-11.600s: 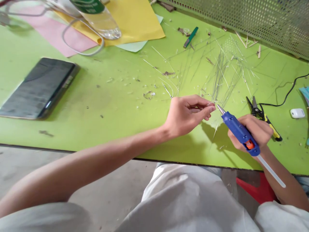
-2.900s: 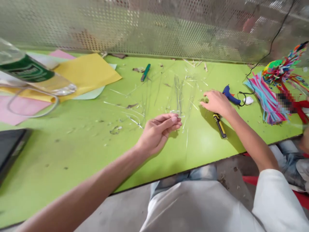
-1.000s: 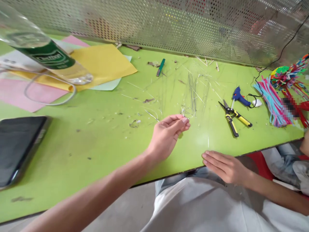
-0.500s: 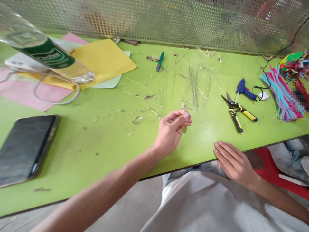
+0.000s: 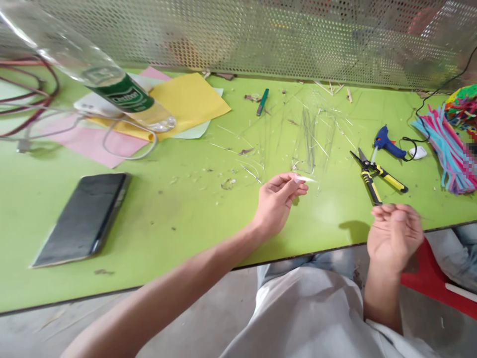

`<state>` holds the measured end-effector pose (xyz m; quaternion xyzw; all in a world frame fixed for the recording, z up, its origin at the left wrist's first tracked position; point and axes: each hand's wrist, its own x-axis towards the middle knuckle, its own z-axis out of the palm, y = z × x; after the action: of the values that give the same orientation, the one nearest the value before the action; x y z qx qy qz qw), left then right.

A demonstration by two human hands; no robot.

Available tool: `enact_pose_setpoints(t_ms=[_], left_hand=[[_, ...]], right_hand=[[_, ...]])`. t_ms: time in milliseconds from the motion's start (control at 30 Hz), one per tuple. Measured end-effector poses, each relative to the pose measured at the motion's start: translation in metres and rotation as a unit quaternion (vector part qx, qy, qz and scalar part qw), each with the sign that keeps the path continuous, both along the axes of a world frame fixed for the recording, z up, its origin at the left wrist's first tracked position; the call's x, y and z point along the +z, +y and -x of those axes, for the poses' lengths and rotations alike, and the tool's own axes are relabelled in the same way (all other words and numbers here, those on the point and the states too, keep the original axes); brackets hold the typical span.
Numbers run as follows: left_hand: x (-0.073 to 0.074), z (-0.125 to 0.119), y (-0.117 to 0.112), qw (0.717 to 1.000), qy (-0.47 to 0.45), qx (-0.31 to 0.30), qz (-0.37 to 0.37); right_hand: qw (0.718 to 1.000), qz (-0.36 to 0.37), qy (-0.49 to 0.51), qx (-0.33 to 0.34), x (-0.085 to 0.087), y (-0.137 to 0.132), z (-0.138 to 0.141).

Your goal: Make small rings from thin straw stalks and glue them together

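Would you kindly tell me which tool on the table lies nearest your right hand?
The yellow-and-black snips; the blue glue gun and small green tool lie farther away.

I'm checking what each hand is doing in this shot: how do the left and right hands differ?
The left hand pinches a thin whitish sliver between thumb and fingertips; the right hand holds nothing visible. The left hand sits over the green table, near scattered thin strands; the right hand is raised at the table's front edge, nearest the yellow-handled snips. Both hands are bare, palms turned upward.

Bright, even light, soft shadows
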<state>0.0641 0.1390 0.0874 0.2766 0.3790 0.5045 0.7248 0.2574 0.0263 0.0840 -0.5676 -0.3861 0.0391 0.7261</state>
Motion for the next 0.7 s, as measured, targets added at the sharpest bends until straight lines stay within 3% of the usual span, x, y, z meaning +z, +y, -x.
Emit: enact_pose_setpoints(t_ms=[67,133,300,367,433,500,600,700], left_hand=[[0.001,0.0,0.0,1.0,0.001,0.007,-0.014],[0.002,0.0,0.001,1.0,0.003,0.006,-0.023],[0.0,0.002,0.006,1.0,-0.011,0.014,-0.006],[0.0,0.002,0.01,1.0,-0.02,0.018,-0.004],[0.0,0.003,0.013,0.999,-0.029,0.024,-0.002],[0.001,0.003,0.014,0.999,-0.037,0.027,0.0],[0.0,0.002,0.014,0.999,-0.048,0.022,0.005],[-0.003,0.0,0.011,0.998,-0.057,0.016,0.005]], right_hand=[[0.995,0.027,0.062,0.078,-0.004,0.004,0.005],[0.981,0.067,0.096,0.152,0.005,0.01,0.001],[0.927,0.195,0.06,0.314,0.062,0.063,-0.026],[0.907,0.206,0.068,0.361,0.074,0.093,-0.03],[0.881,0.196,0.112,0.416,0.069,0.118,-0.027],[0.846,0.194,0.184,0.461,0.054,0.132,-0.02],[0.816,0.187,0.276,0.472,0.027,0.135,-0.008],[0.812,0.187,0.287,0.473,0.013,0.127,0.0]])
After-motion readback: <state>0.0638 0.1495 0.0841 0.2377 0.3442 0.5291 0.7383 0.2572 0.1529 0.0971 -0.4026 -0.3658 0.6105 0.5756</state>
